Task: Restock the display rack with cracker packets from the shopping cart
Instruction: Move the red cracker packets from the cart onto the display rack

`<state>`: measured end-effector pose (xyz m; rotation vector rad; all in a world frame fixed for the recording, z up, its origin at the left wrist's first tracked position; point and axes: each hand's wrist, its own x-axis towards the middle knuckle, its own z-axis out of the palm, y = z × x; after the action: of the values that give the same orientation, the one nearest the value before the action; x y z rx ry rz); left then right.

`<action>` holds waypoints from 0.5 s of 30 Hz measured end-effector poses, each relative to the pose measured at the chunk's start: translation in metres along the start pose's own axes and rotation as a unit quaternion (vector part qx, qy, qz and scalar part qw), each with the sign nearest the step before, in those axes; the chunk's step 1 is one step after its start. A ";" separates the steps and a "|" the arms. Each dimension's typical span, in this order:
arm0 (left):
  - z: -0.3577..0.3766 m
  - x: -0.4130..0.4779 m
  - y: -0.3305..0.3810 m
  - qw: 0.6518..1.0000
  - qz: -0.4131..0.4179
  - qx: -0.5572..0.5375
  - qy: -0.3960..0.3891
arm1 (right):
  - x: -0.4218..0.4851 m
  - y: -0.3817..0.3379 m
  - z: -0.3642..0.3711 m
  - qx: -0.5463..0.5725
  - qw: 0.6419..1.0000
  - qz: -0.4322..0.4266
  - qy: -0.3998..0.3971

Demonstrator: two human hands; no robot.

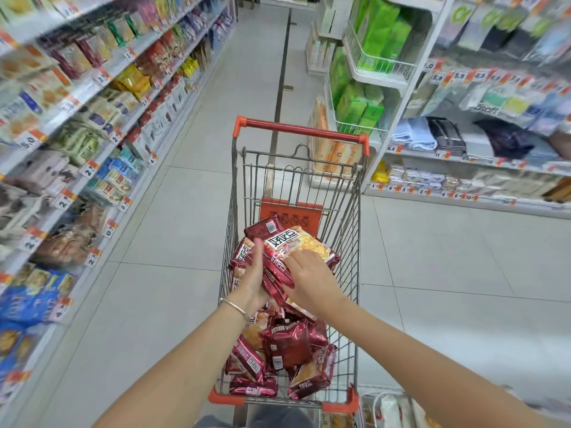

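Observation:
A wire shopping cart (355,242) with an orange handle stands in the aisle in front of me, holding several dark red cracker packets (287,347). Both my hands are over the cart, gathering a stack of red packets (296,245) between them. My left hand (255,276), with a bracelet at the wrist, grips the stack from the left side. My right hand (309,279) lies on the stack from the right with its fingers spread over the packets.
Snack shelves (102,125) with orange price tags run along the left of the aisle. On the right stand shelves with towels (432,137) and wire baskets of green tissue packs (380,41). Tiled floor (173,236) stretches ahead past the cart.

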<state>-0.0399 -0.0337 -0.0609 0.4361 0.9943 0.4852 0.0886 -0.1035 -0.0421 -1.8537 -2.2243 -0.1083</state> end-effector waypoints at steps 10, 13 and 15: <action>0.002 -0.007 0.037 0.989 -0.049 0.119 -0.066 | 0.004 0.066 -0.034 0.594 0.643 0.451 -0.172; 0.015 -0.008 0.055 0.969 -0.058 0.221 -0.093 | -0.005 0.058 -0.045 0.667 0.556 0.454 -0.197; 0.028 -0.014 0.063 0.948 -0.068 0.290 -0.113 | -0.010 0.050 -0.054 0.663 0.563 0.465 -0.167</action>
<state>-0.0336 0.0058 -0.0024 0.9211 0.9254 0.0023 0.1461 -0.1149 0.0027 -1.6279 -0.4557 1.6518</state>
